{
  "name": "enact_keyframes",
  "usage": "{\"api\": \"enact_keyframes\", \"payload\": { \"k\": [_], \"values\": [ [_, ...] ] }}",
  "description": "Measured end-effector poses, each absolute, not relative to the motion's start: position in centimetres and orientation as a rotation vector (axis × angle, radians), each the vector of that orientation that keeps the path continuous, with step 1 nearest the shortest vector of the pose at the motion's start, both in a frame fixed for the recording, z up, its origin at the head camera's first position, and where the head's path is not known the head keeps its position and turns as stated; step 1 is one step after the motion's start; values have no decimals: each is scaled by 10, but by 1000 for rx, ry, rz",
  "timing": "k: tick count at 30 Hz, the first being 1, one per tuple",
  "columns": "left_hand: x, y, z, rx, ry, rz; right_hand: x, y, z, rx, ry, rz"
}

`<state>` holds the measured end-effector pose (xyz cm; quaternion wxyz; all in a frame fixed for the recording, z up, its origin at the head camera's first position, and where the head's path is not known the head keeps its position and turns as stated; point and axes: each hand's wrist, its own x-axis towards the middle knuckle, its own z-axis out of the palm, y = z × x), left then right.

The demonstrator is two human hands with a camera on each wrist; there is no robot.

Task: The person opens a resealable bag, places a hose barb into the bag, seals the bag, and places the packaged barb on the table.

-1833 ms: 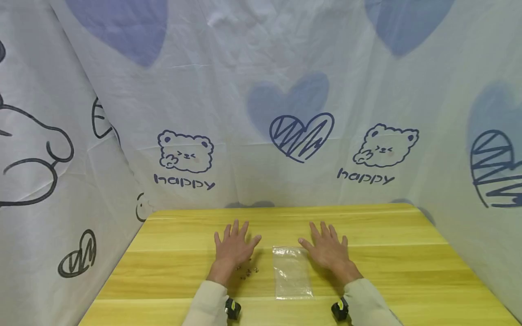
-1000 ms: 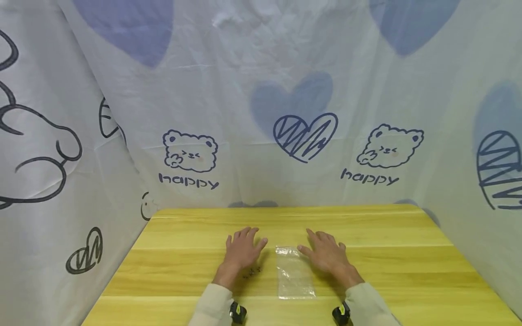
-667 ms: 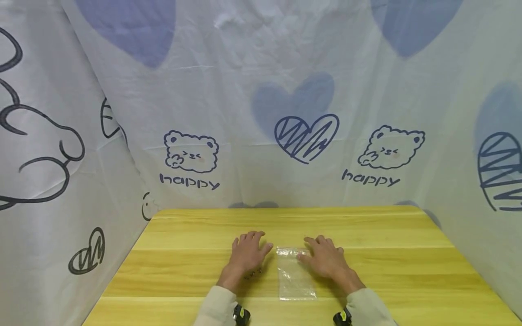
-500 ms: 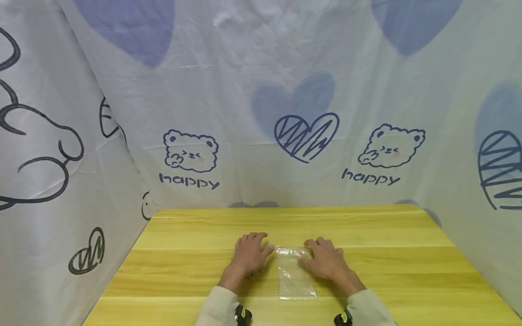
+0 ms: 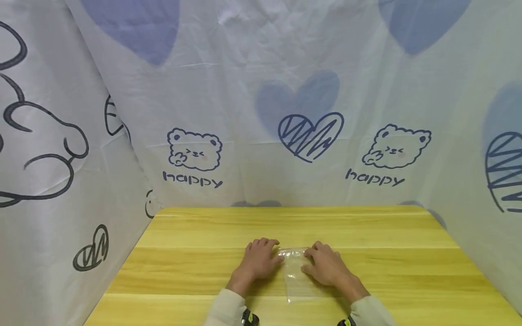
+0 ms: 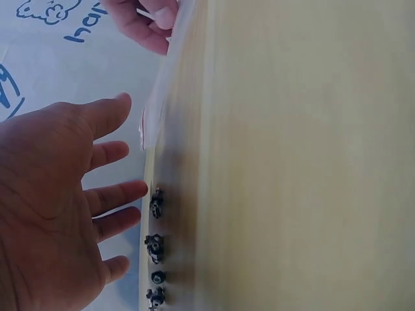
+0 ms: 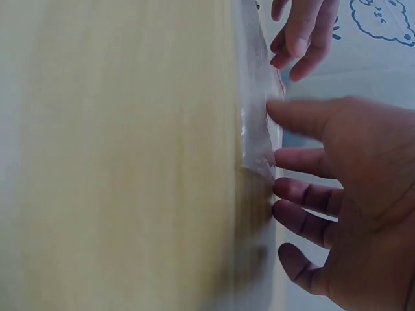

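A clear plastic zip bag [image 5: 294,283] lies on the wooden table between my two hands, its zip edge away from me. My left hand [image 5: 261,258] hovers at the bag's upper left corner; in the left wrist view its fingers are spread and hold nothing. At the bag's upper right edge is my right hand [image 5: 326,265], with thumb [image 7: 295,116] and fingertips touching the bag, thumb and forefinger apart. Several small dark metal pieces [image 6: 155,248], screw-like, lie on the table near my left fingertips; in the head view my left hand hides them.
The yellow wood-grain table [image 5: 183,271] reaches back to a white printed cloth [image 5: 244,90] hanging behind it and along both sides. Dark wrist cameras [image 5: 249,318] are strapped over pale sleeves [image 5: 226,310].
Both hands have come inward and lower toward the bag, their spread fingers relaxing into a bend. The bag has shifted slightly and its left side is turned. The metal pieces became covered by my left hand.
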<state>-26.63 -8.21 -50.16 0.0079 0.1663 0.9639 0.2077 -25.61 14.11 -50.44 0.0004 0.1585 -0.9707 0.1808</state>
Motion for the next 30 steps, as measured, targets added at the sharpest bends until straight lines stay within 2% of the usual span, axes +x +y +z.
{"api": "enact_keyframes", "payload": {
  "k": [17, 30],
  "values": [
    [-265, -60, -499, 617, 3003, 488, -241, 145, -497, 626, -3080, 550],
    [-264, -53, -501, 648, 3017, 561, -234, 144, -496, 721, -3019, 653]
  ]
}}
